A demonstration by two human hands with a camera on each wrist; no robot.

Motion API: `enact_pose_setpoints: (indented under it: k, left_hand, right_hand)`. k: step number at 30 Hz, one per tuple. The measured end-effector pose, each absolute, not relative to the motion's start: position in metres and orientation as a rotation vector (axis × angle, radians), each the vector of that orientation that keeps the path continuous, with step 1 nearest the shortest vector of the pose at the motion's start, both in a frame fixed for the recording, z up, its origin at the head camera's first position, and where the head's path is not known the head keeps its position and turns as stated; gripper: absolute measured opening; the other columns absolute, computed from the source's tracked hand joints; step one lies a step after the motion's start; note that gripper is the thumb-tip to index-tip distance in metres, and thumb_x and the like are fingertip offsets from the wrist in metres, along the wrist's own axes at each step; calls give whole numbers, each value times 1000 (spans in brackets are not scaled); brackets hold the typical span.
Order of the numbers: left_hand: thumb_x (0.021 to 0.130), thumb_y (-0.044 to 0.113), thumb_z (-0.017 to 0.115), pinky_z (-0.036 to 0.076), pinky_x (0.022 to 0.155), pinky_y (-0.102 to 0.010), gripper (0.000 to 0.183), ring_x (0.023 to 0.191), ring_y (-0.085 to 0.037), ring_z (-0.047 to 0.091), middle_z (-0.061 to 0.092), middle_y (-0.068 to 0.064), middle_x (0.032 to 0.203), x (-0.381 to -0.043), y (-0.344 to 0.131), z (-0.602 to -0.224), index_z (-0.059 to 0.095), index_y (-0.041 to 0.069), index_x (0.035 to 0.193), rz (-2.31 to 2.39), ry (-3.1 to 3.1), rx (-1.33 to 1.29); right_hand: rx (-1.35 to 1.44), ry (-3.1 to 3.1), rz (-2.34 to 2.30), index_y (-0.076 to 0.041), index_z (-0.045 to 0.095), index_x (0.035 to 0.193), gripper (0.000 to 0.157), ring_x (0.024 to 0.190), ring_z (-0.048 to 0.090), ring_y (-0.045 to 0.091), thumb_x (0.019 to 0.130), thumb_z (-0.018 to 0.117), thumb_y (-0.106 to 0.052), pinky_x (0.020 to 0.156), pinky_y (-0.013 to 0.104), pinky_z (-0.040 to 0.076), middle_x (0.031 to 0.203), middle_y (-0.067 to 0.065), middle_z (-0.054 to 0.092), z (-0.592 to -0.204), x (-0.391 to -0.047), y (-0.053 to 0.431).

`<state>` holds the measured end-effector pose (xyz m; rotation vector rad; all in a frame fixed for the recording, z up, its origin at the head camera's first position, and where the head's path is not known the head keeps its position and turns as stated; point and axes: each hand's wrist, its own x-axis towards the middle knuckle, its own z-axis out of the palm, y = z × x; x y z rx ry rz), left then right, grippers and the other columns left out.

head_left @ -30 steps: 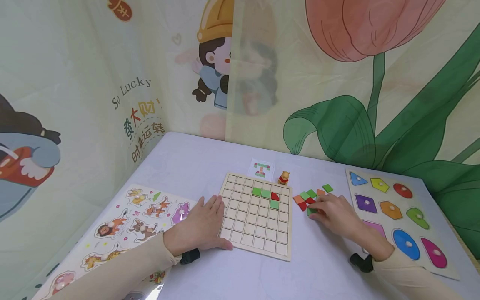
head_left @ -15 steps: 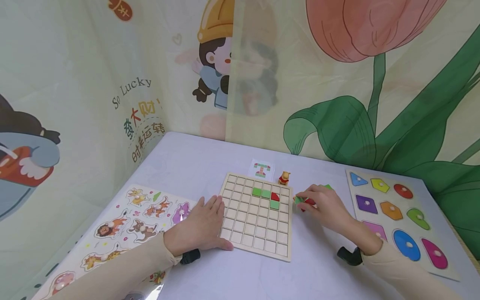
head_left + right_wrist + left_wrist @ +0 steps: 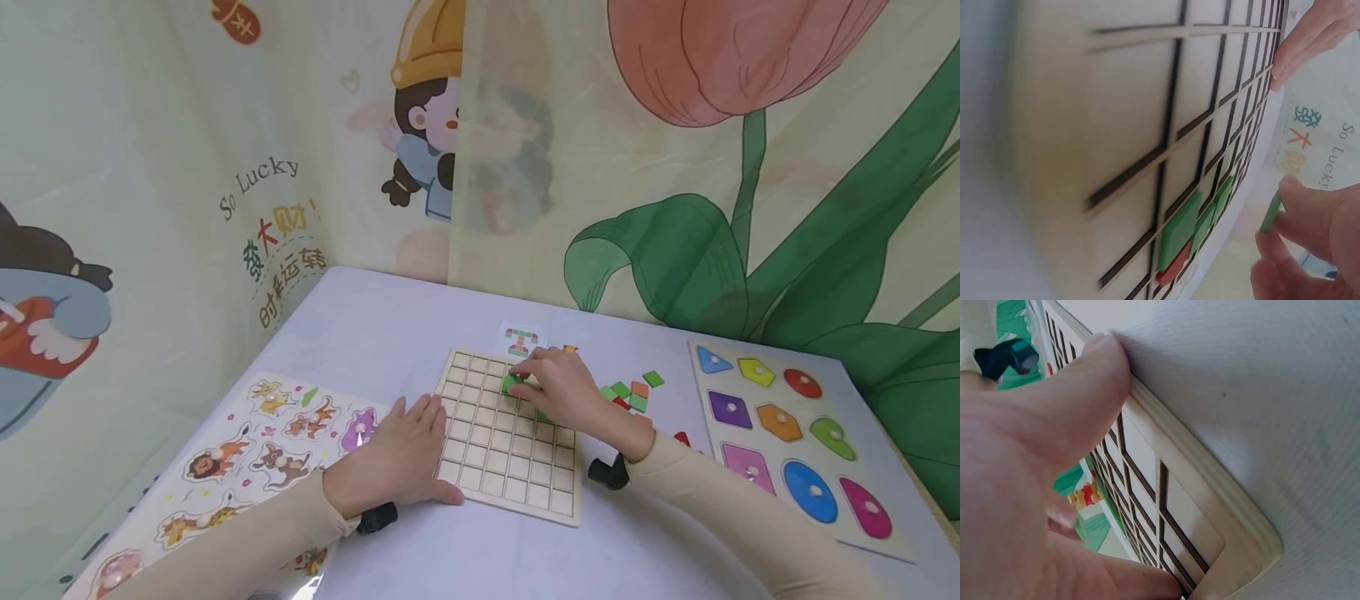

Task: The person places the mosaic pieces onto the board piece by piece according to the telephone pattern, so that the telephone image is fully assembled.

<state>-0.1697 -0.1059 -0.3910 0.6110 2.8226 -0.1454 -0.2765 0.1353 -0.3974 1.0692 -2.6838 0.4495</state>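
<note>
My left hand lies with extended fingers along the left side of a wooden grid board; in the left wrist view its thumb presses on the board's frame. Over the upper part of the board, my right hand pinches a thin green tile between thumb and fingers, held clear of the cells in the right wrist view. Several green tiles and a red rounded tile sit in cells. The right hand hides part of these in the head view.
Loose green, orange and red tiles lie right of the board. A pattern card is behind it, beside a bear figurine. An animal puzzle lies left; a shape puzzle lies right.
My right hand has left the loose tiles and moved left over the board, carrying a green tile. A red tile now shows farther right on the table. My left hand stays put.
</note>
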Motion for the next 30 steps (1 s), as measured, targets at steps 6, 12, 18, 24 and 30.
enact_pose_setpoints:
  k: [6,12,18,24,30]
  left_hand:
    - [81,81,62,30,124,-57,115,155,-35,33,34,-23,165,-170,-106,-390,40,-6,153,-152,2834,611]
    - [81,80,64,29,124,-57,115,156,-36,32,34,-23,165,-170,-106,-388,39,-6,154,-132,2823,600]
    - [81,81,62,28,125,-57,116,157,-35,30,32,-22,166,-170,-105,-388,37,-5,155,-133,2807,588]
    - [81,82,61,29,125,-56,115,156,-34,31,33,-21,166,-171,-104,-387,39,-4,155,-174,2809,583]
    - [80,82,62,30,124,-55,116,156,-34,33,34,-22,165,-168,-104,-386,40,-5,154,-179,2812,592]
  right_hand:
    - [1048,-2795,394,-17,81,104,19,81,69,16,89,80,-28,50,24,37,94,-2,78,-393,-288,111]
    - [977,-2915,317,-21,81,105,18,85,69,16,92,77,-33,63,38,48,93,-3,79,-397,-295,96]
    - [960,-2948,245,-23,83,104,18,77,65,16,91,79,-34,61,35,38,90,-2,75,-404,-296,92]
    - [973,-2898,247,-22,83,108,24,75,65,18,88,82,-35,56,32,33,94,0,74,-406,-297,93]
    - [935,-2925,224,-23,82,111,29,71,61,14,86,82,-39,57,32,34,89,-1,71,-408,-298,93]
